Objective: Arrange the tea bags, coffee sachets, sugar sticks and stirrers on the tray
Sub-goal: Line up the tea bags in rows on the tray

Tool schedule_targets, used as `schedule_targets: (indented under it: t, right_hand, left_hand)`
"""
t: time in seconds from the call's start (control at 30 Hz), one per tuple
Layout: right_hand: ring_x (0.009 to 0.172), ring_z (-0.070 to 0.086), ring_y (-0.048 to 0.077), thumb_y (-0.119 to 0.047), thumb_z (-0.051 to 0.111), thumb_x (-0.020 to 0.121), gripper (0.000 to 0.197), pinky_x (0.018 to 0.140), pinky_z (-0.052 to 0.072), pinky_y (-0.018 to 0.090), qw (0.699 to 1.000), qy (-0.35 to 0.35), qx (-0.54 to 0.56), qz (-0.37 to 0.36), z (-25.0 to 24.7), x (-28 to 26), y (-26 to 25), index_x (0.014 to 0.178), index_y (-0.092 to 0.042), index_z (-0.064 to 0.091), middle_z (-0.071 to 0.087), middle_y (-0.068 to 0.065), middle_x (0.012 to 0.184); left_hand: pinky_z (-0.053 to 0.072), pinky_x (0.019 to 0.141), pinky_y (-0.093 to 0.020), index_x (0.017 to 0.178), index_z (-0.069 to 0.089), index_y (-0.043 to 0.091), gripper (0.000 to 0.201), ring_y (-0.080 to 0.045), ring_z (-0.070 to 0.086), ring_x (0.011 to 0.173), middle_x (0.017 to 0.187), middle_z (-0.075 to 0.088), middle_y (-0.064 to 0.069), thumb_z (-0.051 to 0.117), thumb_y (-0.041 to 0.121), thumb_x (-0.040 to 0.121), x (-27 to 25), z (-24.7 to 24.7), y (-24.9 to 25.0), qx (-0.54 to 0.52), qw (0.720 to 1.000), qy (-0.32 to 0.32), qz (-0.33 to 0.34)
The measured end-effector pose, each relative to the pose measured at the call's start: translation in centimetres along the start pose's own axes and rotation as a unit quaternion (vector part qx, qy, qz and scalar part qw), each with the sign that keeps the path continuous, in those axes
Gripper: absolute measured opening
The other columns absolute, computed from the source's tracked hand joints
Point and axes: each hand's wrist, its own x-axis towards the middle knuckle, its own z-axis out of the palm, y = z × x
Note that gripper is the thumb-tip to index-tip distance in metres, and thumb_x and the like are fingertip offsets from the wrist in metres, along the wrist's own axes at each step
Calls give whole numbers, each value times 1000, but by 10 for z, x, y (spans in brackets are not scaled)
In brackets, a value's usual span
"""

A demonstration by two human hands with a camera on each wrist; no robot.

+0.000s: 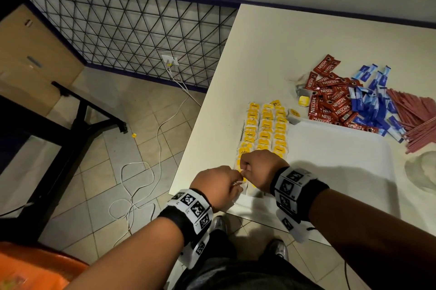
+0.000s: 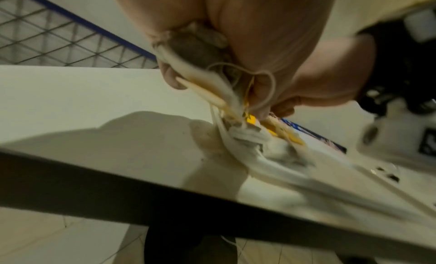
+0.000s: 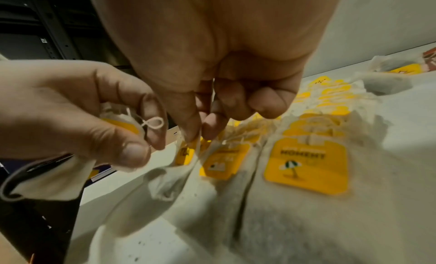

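Head view: coffee sachets (image 1: 335, 103), sugar sticks (image 1: 375, 103), stirrers (image 1: 415, 115) beyond tray (image 1: 342, 148).

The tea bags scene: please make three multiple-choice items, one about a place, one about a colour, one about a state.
1. Where do the coffee sachets lie?
A. in the far right pile
B. on the floor
C. in the left hand

2. What colour are the tags of the tea bags?
A. green
B. yellow
C. blue

3. What does the left hand do?
A. lies flat on the table
B. hangs idle
C. holds a tea bag

Key: 1 A, the red sachets lie beside the blue sugar sticks; 2 B, the rows show yellow tags; 3 C, its fingers curl round a bag with looped string.
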Motion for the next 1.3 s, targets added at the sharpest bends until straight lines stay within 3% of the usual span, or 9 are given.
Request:
schedule_targets:
  t: [0.13, 0.23, 0.37, 0.63, 0.77, 1.1, 1.17, 1.27, 1.3]
  right_hand:
    - [85, 52, 20, -33, 61, 84, 17, 74, 43, 29, 996, 69, 41, -31, -2, -24, 13, 81, -29, 45, 50, -7, 85]
    - [87, 51, 19, -36, 63, 82, 17, 76, 44, 29, 998, 31, 1, -53, 7, -41, 24, 88, -29, 48, 46, -10, 90]
    - [94, 56, 25, -39, 63, 84, 28, 79, 46, 31, 994, 30, -74, -74, 23, -45, 27, 104, -21, 55, 54, -1, 105]
    - [92, 59, 31, -31, 53, 87, 26, 75, 47, 35, 991, 70, -105, -50, 31, -43, 23, 107, -15, 57, 57, 5, 103]
    - [77, 62, 32, -26, 61, 79, 22, 64, 49, 36, 991, 77, -98, -45, 30, -42, 21, 98, -14, 61, 59, 6, 90]
    - [100, 57, 25, -33, 50, 91, 29, 82, 46, 33, 991, 57, -109, -47, 24, -39, 24, 118, -20, 52, 51, 0, 115]
    - [91, 60, 25, -34, 57, 86, 29, 76, 49, 34, 992, 59, -102, -55, 21, -43, 22, 111, -19, 56, 53, 0, 107]
    - [57, 59, 24, -32, 77, 59, 30, 47, 46, 28, 993, 67, -75, -63, 20, -54, 29, 81, -19, 61, 56, -2, 78]
    - [53, 58, 24, -30, 77, 55, 30, 45, 44, 27, 992, 78, -70, -64, 21, -56, 34, 77, -19, 60, 56, -2, 75]
  left_hand:
    - [48, 78, -33, 124, 54, 30, 32, -29, 59, 103, 113, 57, 0, 43, 36, 94, 1, 6, 7, 54, 998, -7, 16]
    - [50, 78, -35, 125, 53, 30, 33, -29, 59, 103, 114, 58, 0, 44, 36, 94, 3, 6, 6, 47, 999, -7, 9]
    - [48, 80, -32, 127, 52, 32, 33, -27, 58, 107, 117, 58, 1, 44, 37, 96, 6, 6, 8, 46, 999, -11, 7]
    - [49, 79, -32, 126, 53, 31, 31, -27, 58, 106, 115, 59, 1, 43, 37, 97, 10, 5, 8, 52, 999, -8, 1]
    - [50, 81, -35, 123, 55, 29, 30, -29, 58, 104, 114, 59, -1, 44, 36, 97, 14, 4, 9, 56, 998, -15, -2]
    - [49, 80, -36, 121, 55, 29, 28, -27, 58, 103, 112, 59, 0, 44, 35, 97, 16, 2, 10, 54, 998, -29, -2]
    - [49, 80, -34, 121, 56, 28, 28, -27, 58, 103, 112, 59, 0, 45, 35, 96, 16, 2, 10, 56, 998, -28, -6]
    - [49, 80, -34, 121, 56, 29, 28, -27, 58, 104, 114, 59, 1, 45, 35, 96, 16, 3, 11, 56, 998, -29, -11]
    - [49, 80, -34, 121, 56, 30, 28, -27, 58, 105, 114, 59, 1, 46, 35, 96, 16, 3, 10, 54, 998, -30, -12]
